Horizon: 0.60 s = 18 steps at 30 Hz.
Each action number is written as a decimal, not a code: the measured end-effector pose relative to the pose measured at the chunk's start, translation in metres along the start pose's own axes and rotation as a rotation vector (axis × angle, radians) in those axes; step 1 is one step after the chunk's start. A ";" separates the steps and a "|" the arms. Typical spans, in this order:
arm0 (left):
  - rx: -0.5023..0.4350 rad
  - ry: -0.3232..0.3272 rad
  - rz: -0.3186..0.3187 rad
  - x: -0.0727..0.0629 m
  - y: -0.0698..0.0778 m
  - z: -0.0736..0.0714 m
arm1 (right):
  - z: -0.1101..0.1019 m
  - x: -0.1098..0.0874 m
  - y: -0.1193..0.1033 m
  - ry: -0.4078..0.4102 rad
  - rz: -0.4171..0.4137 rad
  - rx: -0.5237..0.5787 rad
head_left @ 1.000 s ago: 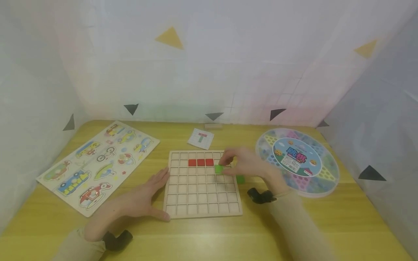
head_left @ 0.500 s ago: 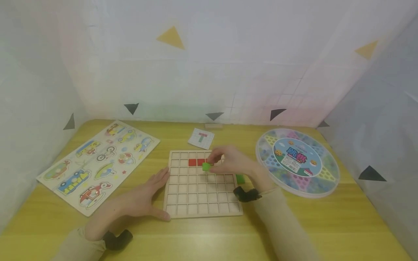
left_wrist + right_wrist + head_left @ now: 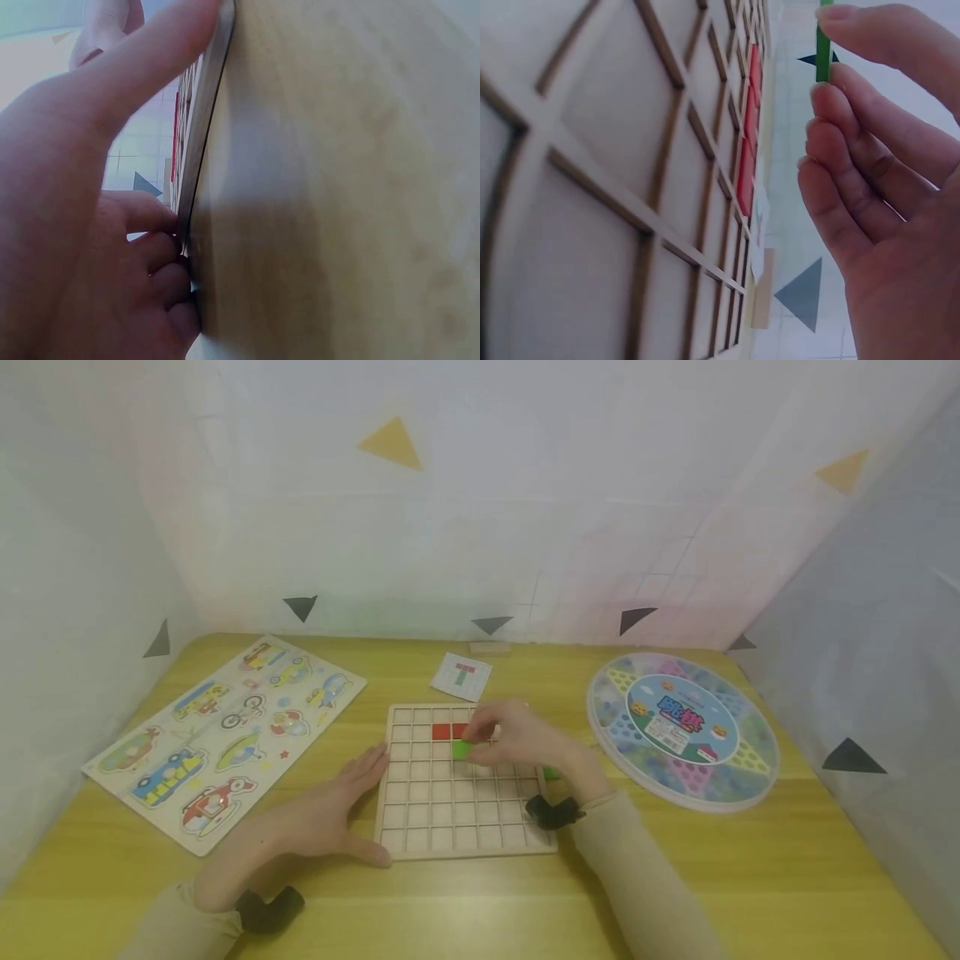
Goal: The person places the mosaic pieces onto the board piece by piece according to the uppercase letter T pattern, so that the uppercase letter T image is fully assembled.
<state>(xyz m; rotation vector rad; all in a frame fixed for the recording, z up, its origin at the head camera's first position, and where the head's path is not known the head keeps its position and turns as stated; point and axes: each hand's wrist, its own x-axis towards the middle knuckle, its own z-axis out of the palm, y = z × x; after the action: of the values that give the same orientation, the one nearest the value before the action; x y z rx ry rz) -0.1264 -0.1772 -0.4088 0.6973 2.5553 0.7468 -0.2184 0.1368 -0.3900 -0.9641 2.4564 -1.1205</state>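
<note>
A wooden grid board (image 3: 442,814) lies before me. In its second row sit red square tiles (image 3: 442,732); the right wrist view shows several red pieces (image 3: 747,165) side by side. My right hand (image 3: 513,737) pinches a green square tile (image 3: 460,750) between thumb and fingertips. The tile is over the board just below the red row, and the right wrist view has it edge-on, raised above the grid. My left hand (image 3: 326,818) rests along the board's left edge, thumb and fingers spread; thumb and fingertips touch the rim in the left wrist view.
More green (image 3: 551,772) shows at the board's right edge, partly behind my right wrist. A card with a T pattern (image 3: 462,677) and a small wooden block (image 3: 490,647) lie behind the board. A vehicle puzzle (image 3: 240,735) is at left, a round game box (image 3: 682,727) at right.
My right hand has carried the green tile leftward across the board, from right of the red row to below its middle. My left hand has stayed at the board's edge.
</note>
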 end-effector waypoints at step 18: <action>0.007 -0.008 -0.017 0.000 0.000 0.000 | 0.012 0.006 0.009 0.031 0.092 -0.128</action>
<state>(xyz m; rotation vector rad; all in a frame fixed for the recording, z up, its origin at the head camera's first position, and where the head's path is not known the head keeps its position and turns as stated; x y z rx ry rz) -0.1265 -0.1775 -0.4089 0.6788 2.5548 0.7280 -0.2212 0.1308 -0.4045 -0.8650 2.5957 -0.9659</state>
